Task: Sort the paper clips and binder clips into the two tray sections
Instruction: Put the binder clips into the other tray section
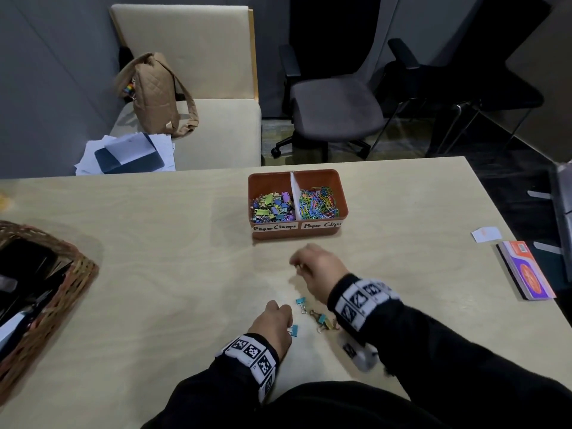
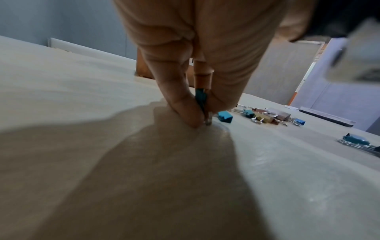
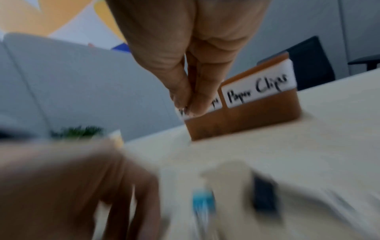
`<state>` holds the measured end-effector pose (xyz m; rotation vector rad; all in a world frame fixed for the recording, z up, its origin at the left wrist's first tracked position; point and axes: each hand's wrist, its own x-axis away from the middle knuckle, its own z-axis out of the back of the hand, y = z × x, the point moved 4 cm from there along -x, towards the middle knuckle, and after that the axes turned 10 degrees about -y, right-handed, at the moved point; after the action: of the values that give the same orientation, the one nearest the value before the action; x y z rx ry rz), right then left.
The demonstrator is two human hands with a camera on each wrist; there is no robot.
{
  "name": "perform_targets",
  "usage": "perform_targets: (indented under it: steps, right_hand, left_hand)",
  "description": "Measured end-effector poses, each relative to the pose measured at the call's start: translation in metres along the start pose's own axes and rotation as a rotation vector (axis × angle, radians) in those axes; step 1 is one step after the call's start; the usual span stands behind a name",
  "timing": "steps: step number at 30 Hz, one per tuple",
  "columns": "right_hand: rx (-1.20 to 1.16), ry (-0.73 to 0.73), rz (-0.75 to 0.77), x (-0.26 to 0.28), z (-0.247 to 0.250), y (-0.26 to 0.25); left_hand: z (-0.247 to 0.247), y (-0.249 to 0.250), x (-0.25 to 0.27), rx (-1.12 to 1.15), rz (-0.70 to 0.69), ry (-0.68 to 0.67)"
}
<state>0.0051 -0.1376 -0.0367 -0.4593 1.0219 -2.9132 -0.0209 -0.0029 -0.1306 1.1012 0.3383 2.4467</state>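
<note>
Pale wood-grain table (image 1: 154, 243) fills the head view, its far edge bordered by a cream bench carrying a tan quilted bag (image 1: 158, 94) and loose papers (image 1: 127, 153), with a dark office chair (image 1: 334, 109) beside it. Wide bare surface is left between the hands and a wicker basket (image 1: 46, 283) at the left edge; a notepad (image 1: 526, 270) and a paper slip (image 1: 486, 234) lie near the right edge.

An orange tray (image 1: 340, 193) is set near the middle of the table, split by a white divider. Its front labels are handwritten: "Paper Clamps" on the left section, heaped with coloured binder clips (image 1: 271, 205), and "Paper Clips" on the right section, heaped with coloured paper clips (image 1: 317, 202).

Just in front of the tray the right hand (image 1: 318, 267) is raised off the table, fingers bunched together pointing down; something small seems to be pinched, but blur prevents it being identified.

Nearer the body, the left hand (image 1: 275, 320) is lowered to the table, thumb and forefinger clamped on a teal binder clip (image 2: 201, 99) whose wire handles touch the surface. A few loose clips (image 1: 318, 317) are scattered between the two wrists, blue, teal and brown ones among them.
</note>
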Motion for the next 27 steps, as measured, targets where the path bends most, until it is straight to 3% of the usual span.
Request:
perform_targets:
  steps: [4,9,16,20,27]
  right_hand:
    - [-0.061,0.145,-0.02,-0.044,0.046,-0.031]
    - [-0.111,0.205,-0.061,-0.076,0.073,-0.038]
    - [0.006,0.007,-0.045,-0.086,0.063,-0.029]
    - [0.125,-0.01,0.031,-0.051,0.048,-0.02]
    - [0.262,-0.323,-0.009,0.033,-0.035,0.047]
  left_hand:
    - [0.001,-0.004,0.002,0.049,0.01,0.006]
    - [0.007,-0.003,0.008,0.087,-0.027,0.036]
    - [-0.001,-0.008,0.006,0.118,-0.081,0.051]
    - [0.001,-0.007,0.004,0.126,-0.095,0.064]
    - [-0.002,0.0,0.0,0.053,-0.126,-0.027]
